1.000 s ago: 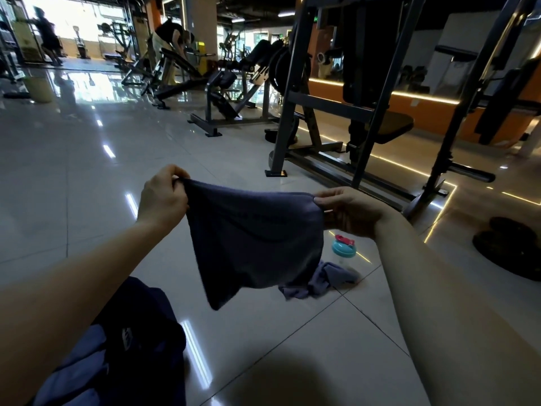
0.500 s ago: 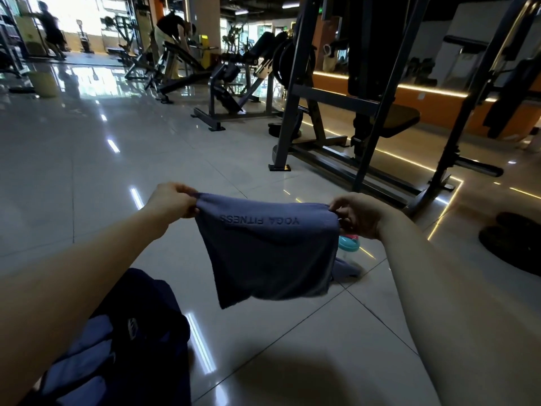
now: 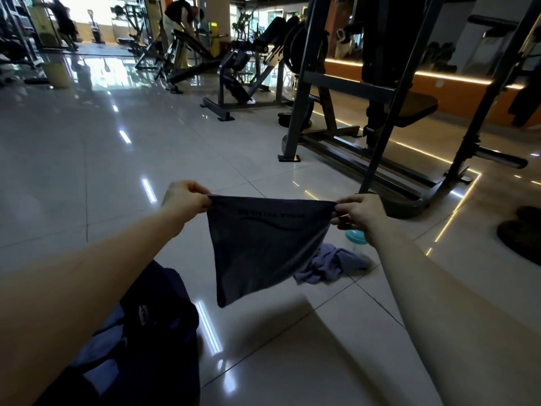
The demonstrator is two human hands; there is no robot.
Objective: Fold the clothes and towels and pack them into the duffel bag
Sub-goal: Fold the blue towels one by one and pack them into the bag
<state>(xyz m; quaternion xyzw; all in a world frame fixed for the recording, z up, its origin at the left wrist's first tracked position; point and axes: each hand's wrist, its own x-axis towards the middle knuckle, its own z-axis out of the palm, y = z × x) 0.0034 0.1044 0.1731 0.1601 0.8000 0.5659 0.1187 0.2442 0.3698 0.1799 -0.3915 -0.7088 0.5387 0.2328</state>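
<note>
Hanging in the air over the tiled floor (image 3: 263,361), dark towel (image 3: 263,244) stretched by its top corners: left hand (image 3: 183,197) pinches one, right hand (image 3: 360,216) pinches the other. Crumpled cloth (image 3: 330,263) lies behind it beside a teal lid (image 3: 355,237). Dark duffel bag (image 3: 158,323) sits lower left.

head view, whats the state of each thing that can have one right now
dark towel, held up in the air by its top corners
left hand, pinching the towel's left corner
right hand, pinching the towel's right corner
duffel bag, on the floor, seemingly open, pale fabric showing
lilac cloth, crumpled on the floor
teal-lidded bottle, standing, lid on
</note>
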